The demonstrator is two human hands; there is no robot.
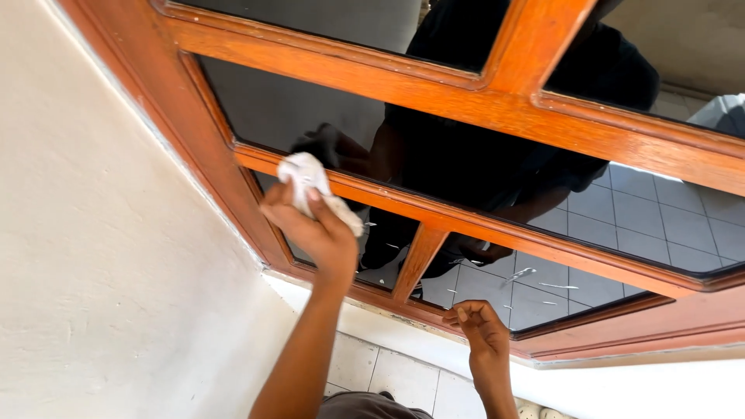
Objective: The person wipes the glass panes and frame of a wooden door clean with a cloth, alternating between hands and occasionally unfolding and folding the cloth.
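Right now the left hand (314,225) has its fingers closed around a crumpled white cloth (310,180), pressing it against the low left corner of the wooden window frame (497,105), where a dark glass pane (295,109) meets the horizontal bar. The right hand (481,326) sits lower and to the right, fingers curled loosely with their tips resting on the bottom rail and holding nothing. The risk from here, I'd say, is the cloth slipping out of that bunched grip as it drags along the bar, since part of it hangs loose below the fingers. Pushing hard on the glass near the corner could also leave smears, and the lower right pane (535,291) shows pale flecks that a light pass might miss. The white wall (101,256) lies just beside the frame on the left, so a wide stroke could rub dirt onto it. As for containers, there is no bucket, bottle or bowl in view.
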